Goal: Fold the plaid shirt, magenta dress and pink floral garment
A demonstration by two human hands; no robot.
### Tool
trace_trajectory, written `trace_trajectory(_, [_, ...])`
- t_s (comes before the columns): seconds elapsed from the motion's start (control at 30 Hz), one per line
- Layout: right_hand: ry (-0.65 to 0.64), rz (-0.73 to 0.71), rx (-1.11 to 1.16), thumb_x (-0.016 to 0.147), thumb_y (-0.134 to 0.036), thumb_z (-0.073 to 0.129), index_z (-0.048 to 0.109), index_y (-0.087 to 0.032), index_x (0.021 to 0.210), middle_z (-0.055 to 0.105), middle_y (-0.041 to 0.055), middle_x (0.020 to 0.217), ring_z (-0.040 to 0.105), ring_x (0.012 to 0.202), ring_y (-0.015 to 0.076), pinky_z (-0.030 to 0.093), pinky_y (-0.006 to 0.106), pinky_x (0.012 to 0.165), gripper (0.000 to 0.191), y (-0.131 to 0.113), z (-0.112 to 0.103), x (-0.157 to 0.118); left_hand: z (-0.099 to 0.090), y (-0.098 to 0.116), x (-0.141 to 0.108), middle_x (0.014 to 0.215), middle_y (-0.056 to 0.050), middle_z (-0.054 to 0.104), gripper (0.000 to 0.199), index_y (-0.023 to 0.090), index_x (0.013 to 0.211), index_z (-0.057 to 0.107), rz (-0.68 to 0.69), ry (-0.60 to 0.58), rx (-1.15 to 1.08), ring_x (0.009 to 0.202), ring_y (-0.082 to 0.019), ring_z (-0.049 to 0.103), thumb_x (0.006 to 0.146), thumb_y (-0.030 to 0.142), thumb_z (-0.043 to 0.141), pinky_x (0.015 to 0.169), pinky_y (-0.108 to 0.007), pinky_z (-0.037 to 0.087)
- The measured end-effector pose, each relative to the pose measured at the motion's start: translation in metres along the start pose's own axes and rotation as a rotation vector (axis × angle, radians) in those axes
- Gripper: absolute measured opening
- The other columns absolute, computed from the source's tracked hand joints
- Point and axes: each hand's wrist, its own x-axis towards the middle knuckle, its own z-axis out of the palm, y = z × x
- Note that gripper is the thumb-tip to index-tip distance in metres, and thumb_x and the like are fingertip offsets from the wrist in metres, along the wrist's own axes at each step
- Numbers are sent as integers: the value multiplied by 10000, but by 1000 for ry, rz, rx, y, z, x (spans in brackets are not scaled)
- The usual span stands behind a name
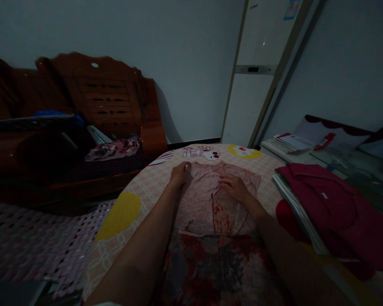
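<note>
A pale pink top (196, 199) lies spread on the round table in front of me, its neckline at the far side. A red-brown print shows on its right part, and one side looks folded over. My left hand (179, 174) is closed at the top's far left shoulder, fingertips pinching the cloth edge. Over the middle right of the top rests my right hand (234, 187), palm down with fingers stretched on the fabric. Closer to me is dark red and grey printed cloth (207, 267); whether it joins the top I cannot tell.
A patterned tablecloth (132, 238) covers the table. Folded magenta clothes (332, 199) are stacked at the right. Beyond stands a side table with papers (290, 144). A wooden bench (108, 97) is at the left, a woven pink seat (44, 242) nearer, and a tall white air conditioner (249, 102) behind.
</note>
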Motion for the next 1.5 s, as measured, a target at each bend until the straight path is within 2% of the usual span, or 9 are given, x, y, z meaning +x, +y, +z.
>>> trace_trajectory(0.13, [-18,-45,-36,881,-171,554,753,-204,1052,697,113,1222,647,1142,246,489,450,1006,264,8,4,-2,5,-5,5,1090,-67,745,295,202,1028,765,-23,-71,-193,1069,-241,647,793,191,586,939,-314,467])
trace_trajectory(0.33, [-48,-89,-101,899,-170,534,730,-216,1115,666,103,1280,612,1203,258,449,499,1052,296,11,7,-4,13,0,2,915,-65,761,370,151,998,771,-184,-111,-673,770,-193,666,649,190,653,721,-287,514])
trace_trajectory(0.47, [-78,-101,-127,905,-169,519,720,-191,1137,661,128,1282,609,1207,267,440,510,1058,307,12,6,-6,9,7,2,722,-45,720,381,120,959,765,-312,-118,-824,578,-138,593,608,132,617,594,-253,476])
trace_trajectory(0.6, [-95,-99,-140,893,-159,528,712,-195,1152,671,123,1267,614,1196,266,436,513,1063,320,14,8,-8,8,7,4,594,-22,648,344,100,904,754,-369,-110,-898,520,-120,554,606,127,585,558,-238,451])
trace_trajectory(0.83, [-102,-106,-154,908,-167,513,706,-207,1165,672,114,1267,616,1191,259,434,512,1062,323,13,7,-7,16,3,5,718,-23,706,330,135,918,755,-236,-51,-703,638,-148,602,635,180,593,619,-239,459])
trace_trajectory(0.93, [-128,-96,-218,922,-187,515,708,-194,1160,666,120,1276,610,1195,264,426,511,1070,306,11,6,-7,13,1,7,789,-28,706,318,149,904,754,-67,-41,-443,768,-192,639,650,174,564,706,-266,481])
trace_trajectory(1.03, [-186,-104,-288,942,-253,532,671,-165,1229,625,140,1333,567,1254,272,378,505,1117,330,9,8,-8,11,-3,7,993,-73,683,355,148,972,734,74,37,-74,984,-239,619,644,145,597,871,-301,473])
trace_trajectory(1.17, [-235,-105,-342,960,-321,530,595,-159,1335,556,147,1414,476,1348,274,341,481,1148,413,9,13,-12,11,-6,4,1183,-130,599,409,145,1125,666,78,57,162,1114,-246,568,725,134,581,979,-318,448])
trace_trajectory(1.5, [-223,-20,-355,963,-373,533,560,-215,1372,482,133,1484,412,1398,271,314,485,1157,438,13,16,-14,14,-5,-2,1278,-214,536,373,83,1190,596,105,19,313,1214,-299,526,845,192,508,1042,-375,409])
